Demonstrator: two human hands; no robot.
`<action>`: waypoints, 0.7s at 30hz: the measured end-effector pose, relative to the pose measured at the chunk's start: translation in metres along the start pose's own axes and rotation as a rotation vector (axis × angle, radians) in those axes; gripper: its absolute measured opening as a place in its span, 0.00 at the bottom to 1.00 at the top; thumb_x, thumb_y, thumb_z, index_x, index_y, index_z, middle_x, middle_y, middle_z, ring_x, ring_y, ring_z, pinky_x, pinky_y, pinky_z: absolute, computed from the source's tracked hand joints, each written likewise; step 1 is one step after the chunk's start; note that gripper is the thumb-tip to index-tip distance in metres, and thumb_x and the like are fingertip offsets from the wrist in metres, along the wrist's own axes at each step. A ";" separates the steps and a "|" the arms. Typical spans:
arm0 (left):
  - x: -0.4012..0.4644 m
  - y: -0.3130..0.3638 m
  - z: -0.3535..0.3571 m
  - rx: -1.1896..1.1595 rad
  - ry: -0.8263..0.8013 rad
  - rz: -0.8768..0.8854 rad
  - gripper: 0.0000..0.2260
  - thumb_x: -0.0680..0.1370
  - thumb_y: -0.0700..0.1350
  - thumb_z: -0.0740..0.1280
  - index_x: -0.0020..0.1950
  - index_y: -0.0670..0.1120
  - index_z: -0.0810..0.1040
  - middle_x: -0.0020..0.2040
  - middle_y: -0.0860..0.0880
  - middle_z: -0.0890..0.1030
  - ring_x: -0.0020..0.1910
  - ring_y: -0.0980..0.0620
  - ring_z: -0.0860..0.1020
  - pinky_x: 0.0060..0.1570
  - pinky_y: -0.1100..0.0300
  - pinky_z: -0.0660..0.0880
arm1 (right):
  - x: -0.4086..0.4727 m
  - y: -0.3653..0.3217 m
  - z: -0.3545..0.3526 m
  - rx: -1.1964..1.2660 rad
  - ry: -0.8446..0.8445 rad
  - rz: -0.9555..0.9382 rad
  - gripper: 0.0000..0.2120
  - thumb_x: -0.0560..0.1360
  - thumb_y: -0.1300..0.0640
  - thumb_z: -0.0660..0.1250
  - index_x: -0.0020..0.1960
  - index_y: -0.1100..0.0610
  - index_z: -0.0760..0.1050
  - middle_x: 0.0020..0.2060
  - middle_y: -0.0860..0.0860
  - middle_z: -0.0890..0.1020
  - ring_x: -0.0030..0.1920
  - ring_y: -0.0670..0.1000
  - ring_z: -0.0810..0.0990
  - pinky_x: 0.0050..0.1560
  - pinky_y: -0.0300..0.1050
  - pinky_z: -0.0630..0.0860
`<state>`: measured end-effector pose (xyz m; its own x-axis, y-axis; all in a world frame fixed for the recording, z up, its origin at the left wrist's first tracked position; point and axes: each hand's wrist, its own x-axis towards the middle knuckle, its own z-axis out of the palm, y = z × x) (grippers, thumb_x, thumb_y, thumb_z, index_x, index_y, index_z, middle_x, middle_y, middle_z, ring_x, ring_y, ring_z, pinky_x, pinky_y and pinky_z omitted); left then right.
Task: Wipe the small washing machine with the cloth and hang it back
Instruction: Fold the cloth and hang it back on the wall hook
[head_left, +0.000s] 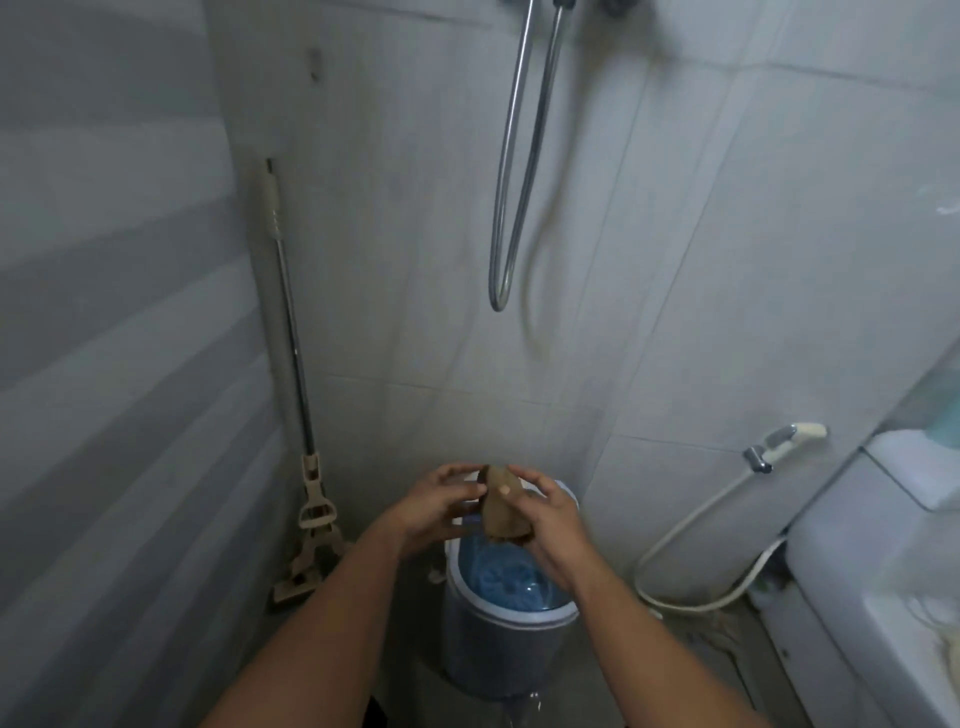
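Cloth (503, 508), brown and bunched into a small wad, sits in the air between the two hands, directly above the small washing machine (511, 618) and held clear of it. The right hand (550, 525) grips it from the right side, fingers curled round the lower part and the thumb laid across the face of the wad; the left hand (439, 506) closes on it from the left with fingers curved toward its upper edge, though whether those fingers actually pinch the fabric or only touch it I cannot tell. The wad's long axis runs roughly up and down in the view, narrower at the top and broader at the bottom (it looks folded or squeezed rather than spread). The machine is a short round tub standing on the floor against the tiled wall, its translucent blue lid facing up below the wrists. So the surface to wipe lies straight down from the cloth, with no sideways reach called for. The right hand has the firmer hold and is my guess for the one that carries the cloth down to the lid. A mop (306, 467) leans in the left corner, and a shower hose (511, 208) hangs on the wall above.
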<state>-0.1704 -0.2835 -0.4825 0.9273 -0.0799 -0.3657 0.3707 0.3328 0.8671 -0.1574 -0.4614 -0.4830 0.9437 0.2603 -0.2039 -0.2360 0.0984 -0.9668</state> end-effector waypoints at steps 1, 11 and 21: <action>-0.009 0.014 0.001 -0.014 0.008 0.040 0.19 0.74 0.35 0.70 0.64 0.45 0.75 0.54 0.41 0.83 0.48 0.46 0.83 0.47 0.49 0.82 | -0.001 -0.013 0.006 -0.017 -0.020 -0.035 0.27 0.64 0.49 0.84 0.60 0.52 0.81 0.53 0.62 0.86 0.52 0.62 0.85 0.47 0.59 0.83; -0.083 0.168 -0.020 0.222 0.138 0.415 0.05 0.70 0.45 0.76 0.42 0.49 0.82 0.45 0.48 0.84 0.51 0.49 0.80 0.57 0.48 0.76 | 0.019 -0.188 0.079 -0.182 -0.164 -0.306 0.11 0.73 0.65 0.76 0.55 0.61 0.81 0.48 0.59 0.87 0.48 0.56 0.85 0.44 0.47 0.81; -0.085 0.331 -0.058 0.652 0.451 0.916 0.12 0.68 0.45 0.77 0.42 0.43 0.76 0.37 0.48 0.80 0.37 0.52 0.79 0.37 0.57 0.76 | 0.071 -0.308 0.182 -0.320 -0.206 -0.525 0.12 0.72 0.61 0.79 0.47 0.63 0.76 0.43 0.60 0.86 0.42 0.55 0.86 0.40 0.52 0.85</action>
<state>-0.1298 -0.1121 -0.1835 0.8061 0.3152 0.5008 -0.3364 -0.4522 0.8261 -0.0598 -0.2978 -0.1720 0.8436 0.4373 0.3116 0.3558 -0.0206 -0.9344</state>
